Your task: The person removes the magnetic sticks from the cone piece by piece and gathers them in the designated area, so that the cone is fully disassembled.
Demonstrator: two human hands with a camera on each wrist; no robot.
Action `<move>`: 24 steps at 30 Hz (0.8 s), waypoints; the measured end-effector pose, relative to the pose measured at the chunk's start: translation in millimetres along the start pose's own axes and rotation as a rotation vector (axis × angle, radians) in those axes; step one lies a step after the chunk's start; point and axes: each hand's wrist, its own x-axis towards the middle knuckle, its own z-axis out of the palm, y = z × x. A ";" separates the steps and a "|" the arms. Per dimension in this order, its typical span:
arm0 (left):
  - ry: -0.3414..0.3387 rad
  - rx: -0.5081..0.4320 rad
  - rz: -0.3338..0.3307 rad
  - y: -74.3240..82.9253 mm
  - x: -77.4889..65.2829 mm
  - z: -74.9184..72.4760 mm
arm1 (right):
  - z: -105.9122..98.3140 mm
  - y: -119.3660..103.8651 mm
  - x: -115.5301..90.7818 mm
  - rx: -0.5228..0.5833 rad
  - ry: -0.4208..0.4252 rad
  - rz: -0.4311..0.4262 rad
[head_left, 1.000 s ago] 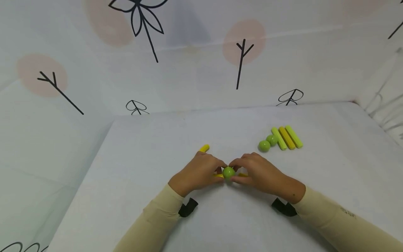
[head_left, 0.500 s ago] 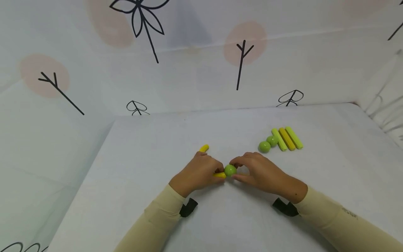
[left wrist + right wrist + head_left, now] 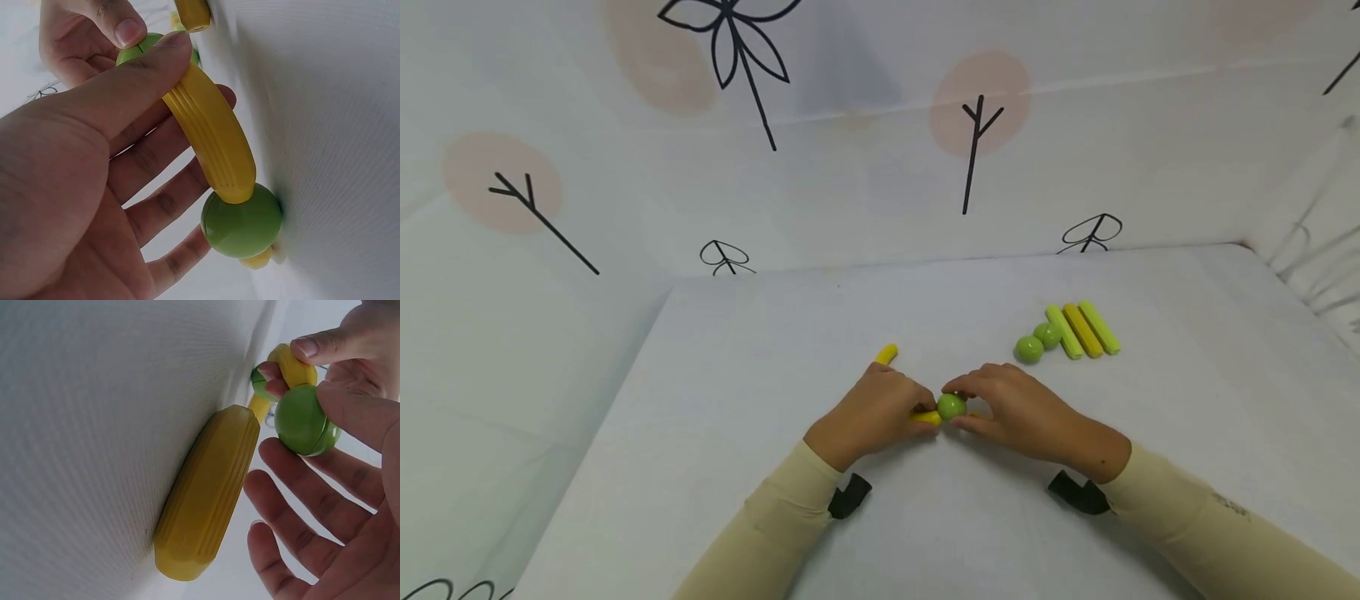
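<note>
In the head view, my left hand (image 3: 872, 412) and right hand (image 3: 1018, 412) meet close over the table. The left thumb and fingers pinch a curved, ribbed yellow piece (image 3: 212, 134). At one end of it is a green ball (image 3: 301, 419), which my right thumb and fingers pinch. Its other end meets a second green ball (image 3: 242, 222), beyond which a further yellow piece (image 3: 887, 354) sticks out. Under my right hand, a separate ribbed yellow stick (image 3: 206, 494) lies on the cloth.
At the back right lie two green balls (image 3: 1029, 349), beside a lime stick (image 3: 1063, 331), a yellow stick (image 3: 1083, 330) and another lime stick (image 3: 1100, 327). A patterned white cloth wall (image 3: 865, 192) rises behind the white table (image 3: 760, 333).
The held green ball has shifted slightly right. The left fingertips have gone from the ball to the curved yellow piece, whose end now shows more. Things at the back right stay put.
</note>
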 end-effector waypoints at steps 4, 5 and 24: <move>-0.002 -0.003 -0.001 -0.4 0.1 0.4 | 0.6 1.0 0.0 0.003 -0.005 -0.001; -0.002 -0.002 -0.003 -0.6 0.2 0.6 | 0.8 1.2 0.1 0.004 -0.005 -0.003; -0.022 0.017 -0.023 -0.9 1.6 3.1 | -8.5 11.4 2.5 0.013 0.133 0.086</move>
